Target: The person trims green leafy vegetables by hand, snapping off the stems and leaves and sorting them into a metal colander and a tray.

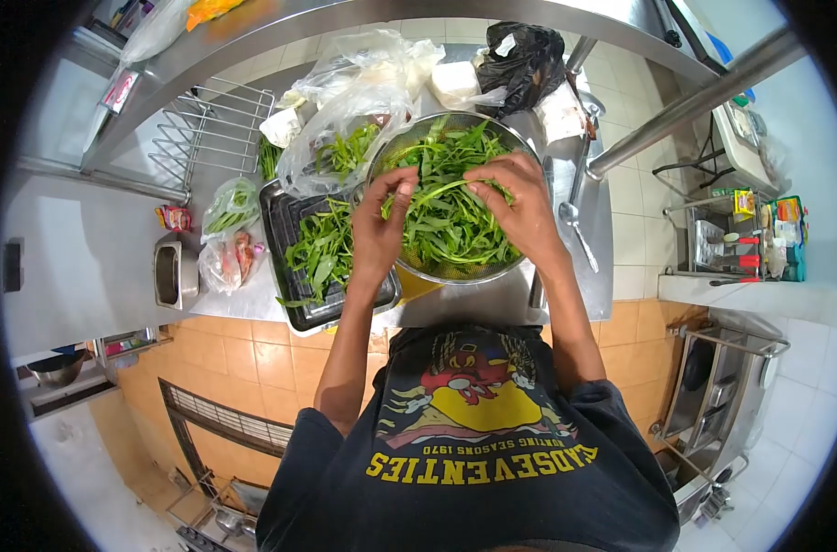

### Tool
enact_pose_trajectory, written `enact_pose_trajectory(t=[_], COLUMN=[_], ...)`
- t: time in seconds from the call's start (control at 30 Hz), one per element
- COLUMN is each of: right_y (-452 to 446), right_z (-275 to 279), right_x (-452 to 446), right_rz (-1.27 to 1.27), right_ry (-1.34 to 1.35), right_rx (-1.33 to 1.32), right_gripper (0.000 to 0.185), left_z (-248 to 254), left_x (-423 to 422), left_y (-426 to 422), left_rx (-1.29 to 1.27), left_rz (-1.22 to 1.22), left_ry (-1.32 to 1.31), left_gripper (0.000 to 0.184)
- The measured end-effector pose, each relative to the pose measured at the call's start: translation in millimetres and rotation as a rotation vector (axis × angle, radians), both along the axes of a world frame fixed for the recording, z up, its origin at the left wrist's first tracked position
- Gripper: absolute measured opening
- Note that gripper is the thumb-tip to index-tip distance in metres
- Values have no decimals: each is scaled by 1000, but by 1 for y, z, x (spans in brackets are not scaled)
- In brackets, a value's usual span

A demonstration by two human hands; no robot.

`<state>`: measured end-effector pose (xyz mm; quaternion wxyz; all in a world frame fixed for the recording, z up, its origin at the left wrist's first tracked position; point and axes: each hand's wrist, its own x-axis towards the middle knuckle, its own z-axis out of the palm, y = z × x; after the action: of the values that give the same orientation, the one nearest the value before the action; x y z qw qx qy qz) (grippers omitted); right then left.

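A long pale-green stem of leafy greens (pixel 444 188) stretches between my two hands, above a round metal mesh strainer (pixel 457 276) heaped with loose leafy greens (pixel 455 230). My right hand (pixel 518 204) pinches the stem on the right side of the heap. On the left, my left hand (pixel 381 221) is closed, thumb against fingers, at the stem's other end; its exact hold is partly hidden. Beside my left forearm, a black tray (pixel 280 225) carries more leafy greens (pixel 322 253). Behind it, a clear plastic bag (pixel 299 166) lies open with greens inside.
White bundles and a black plastic bag (pixel 521 64) sit at the back of the steel table (pixel 588 285). A spoon (pixel 579 235) lies to the right. Small bagged vegetables (pixel 230 207) and a metal container (pixel 174 273) stand left. A steel shelf (pixel 345 23) overhangs the far side.
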<state>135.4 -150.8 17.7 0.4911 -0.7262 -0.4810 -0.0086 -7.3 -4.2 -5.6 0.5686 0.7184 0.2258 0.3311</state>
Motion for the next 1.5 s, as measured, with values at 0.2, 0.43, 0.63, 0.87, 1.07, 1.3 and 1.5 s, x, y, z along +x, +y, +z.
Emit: enact_pose_trajectory(t=[0.2, 0.43, 0.63, 0.87, 1.07, 1.3, 1.5], right_y=[2, 2, 2, 2, 4, -7, -16], right_z=[3, 4, 7, 4, -8, -13, -10], right_x=[-3, -2, -3, -5, -13, 1, 6], right_rz=[14, 31, 54, 70, 21, 22, -18], right_ry=[-146, -208, -164, -164, 88, 656, 596], right_rx=[-23, -13, -61, -17, 89, 242, 170], right_gripper=[10, 10, 11, 10, 9, 12, 15], left_z=[14, 15, 21, 21, -6, 2, -11], left_x=[4, 9, 9, 8, 11, -2, -46], left_y=[-1, -4, -7, -8, -13, 3, 53], left_rx=[408, 472, 441, 448, -229, -686, -349], left_rz=[-102, -95, -85, -127, -225, -107, 45], left_ry=[157, 134, 149, 168, 44, -4, 68], left_gripper=[20, 15, 11, 10, 11, 21, 24])
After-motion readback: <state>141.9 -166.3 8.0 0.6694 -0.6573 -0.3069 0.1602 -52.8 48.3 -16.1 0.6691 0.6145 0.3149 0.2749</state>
